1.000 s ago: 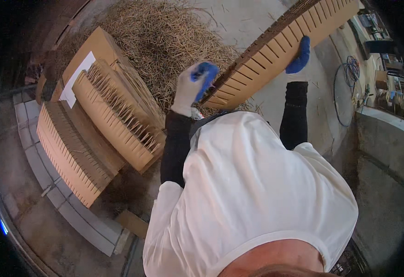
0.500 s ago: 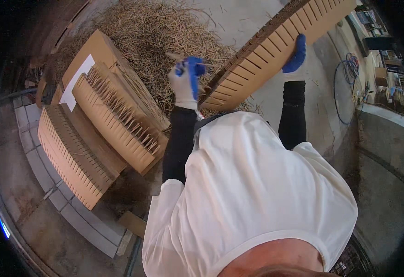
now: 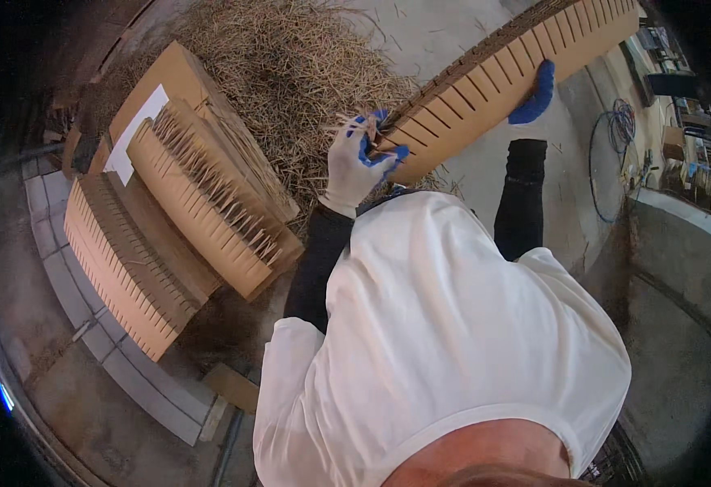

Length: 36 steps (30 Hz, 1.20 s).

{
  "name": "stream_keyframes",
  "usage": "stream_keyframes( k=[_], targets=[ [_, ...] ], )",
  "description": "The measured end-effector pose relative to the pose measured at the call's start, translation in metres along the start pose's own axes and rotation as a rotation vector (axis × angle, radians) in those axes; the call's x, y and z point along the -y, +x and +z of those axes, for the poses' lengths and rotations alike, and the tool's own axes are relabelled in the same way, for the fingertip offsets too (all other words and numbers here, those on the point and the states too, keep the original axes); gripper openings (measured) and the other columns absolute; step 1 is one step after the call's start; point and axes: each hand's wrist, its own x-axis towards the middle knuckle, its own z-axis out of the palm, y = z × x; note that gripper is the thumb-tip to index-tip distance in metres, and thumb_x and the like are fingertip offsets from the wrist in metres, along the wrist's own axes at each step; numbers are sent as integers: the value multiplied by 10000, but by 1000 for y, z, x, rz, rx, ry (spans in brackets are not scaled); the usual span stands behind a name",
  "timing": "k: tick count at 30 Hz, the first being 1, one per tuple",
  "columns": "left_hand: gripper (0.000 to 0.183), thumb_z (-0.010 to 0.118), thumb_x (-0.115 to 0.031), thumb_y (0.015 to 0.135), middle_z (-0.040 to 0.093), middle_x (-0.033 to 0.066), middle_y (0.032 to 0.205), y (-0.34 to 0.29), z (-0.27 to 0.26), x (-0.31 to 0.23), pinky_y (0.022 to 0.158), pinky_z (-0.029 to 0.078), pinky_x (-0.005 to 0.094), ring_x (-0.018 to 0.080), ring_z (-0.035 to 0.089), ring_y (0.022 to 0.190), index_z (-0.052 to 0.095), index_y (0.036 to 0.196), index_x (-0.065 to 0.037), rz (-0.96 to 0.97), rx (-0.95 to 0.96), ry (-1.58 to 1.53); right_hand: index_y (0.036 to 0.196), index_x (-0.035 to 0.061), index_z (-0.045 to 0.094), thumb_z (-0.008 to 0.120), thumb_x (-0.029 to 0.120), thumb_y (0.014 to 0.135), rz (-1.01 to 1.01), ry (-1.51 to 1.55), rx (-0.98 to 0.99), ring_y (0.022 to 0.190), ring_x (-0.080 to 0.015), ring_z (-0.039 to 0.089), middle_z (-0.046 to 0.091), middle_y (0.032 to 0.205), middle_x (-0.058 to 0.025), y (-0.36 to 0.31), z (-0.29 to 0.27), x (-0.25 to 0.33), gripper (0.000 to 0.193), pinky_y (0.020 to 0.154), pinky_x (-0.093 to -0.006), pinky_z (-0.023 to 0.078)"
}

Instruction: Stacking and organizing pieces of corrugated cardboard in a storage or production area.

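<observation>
A long slotted cardboard piece (image 3: 473, 96) stretches from beside my torso toward the upper right, its row of narrow cuts along the upper edge. My left hand (image 3: 357, 162), in a white glove with blue fingertips, is closed round its near end. The thumb lies on the outer face; the other fingers reach over the slotted edge. A few pale, thin strips stick out by those fingers, and whether the hand pinches them I cannot tell. My right hand (image 3: 534, 99) grips the lower edge farther along, blue fingers over the outer face.
A heap of thin brown strips (image 3: 290, 73) covers the floor ahead. To the left stand a slotted cardboard piece filled with sticks (image 3: 201, 207) and another slotted piece (image 3: 120, 268), beside grey blocks (image 3: 140, 381). A coiled blue hose (image 3: 619, 130) lies at right.
My left hand has moved right, from above the heap onto the near end of the cardboard piece, and taken hold there. The cardboard and right hand have shifted slightly right.
</observation>
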Motion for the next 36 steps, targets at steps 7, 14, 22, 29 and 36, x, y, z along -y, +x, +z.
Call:
stream_keyframes(
  k=[7, 14, 22, 29, 36],
  targets=[
    [232, 697, -145, 747, 616, 117, 738, 1, -3, -2, 642, 486, 332, 275, 622, 674, 665, 949, -35, -61, -35, -154, 1318, 62, 436, 514, 329, 928, 102, 73, 33, 1167, -246, 510, 507, 1301, -85, -20, 35, 14, 479, 1005, -397, 405],
    [23, 576, -6, 746, 559, 187, 666, 6, -12, 11, 525, 410, 359, 362, 539, 579, 592, 737, 7, -41, -17, -1, 1319, 78, 440, 505, 369, 926, 38, -59, -4, 1156, -245, 520, 516, 1294, -77, -23, 26, 9, 493, 997, -405, 411],
    [245, 527, -183, 902, 545, 26, 600, -3, 13, 27, 541, 457, 336, 167, 560, 545, 540, 681, -78, -876, -430, -988, 1328, 85, 425, 502, 404, 917, 71, -74, 24, 1173, -254, 505, 500, 1311, -79, -22, 26, 13, 526, 1005, -418, 399],
    [276, 494, -264, 926, 527, -18, 625, -13, 12, 51, 516, 449, 346, 167, 561, 571, 535, 689, -129, -1015, -482, -1351, 1306, 51, 439, 518, 347, 929, 25, -29, 54, 1105, -237, 551, 539, 1247, -89, -16, 22, 9, 486, 955, -375, 450],
    [278, 536, -257, 854, 611, 194, 663, 18, 8, 22, 557, 480, 430, 368, 611, 618, 610, 718, -26, -163, 70, 337, 1307, 43, 428, 524, 373, 919, 25, -197, 79, 1133, -249, 537, 523, 1268, -102, -21, 40, 14, 518, 977, -392, 434]
  ],
)
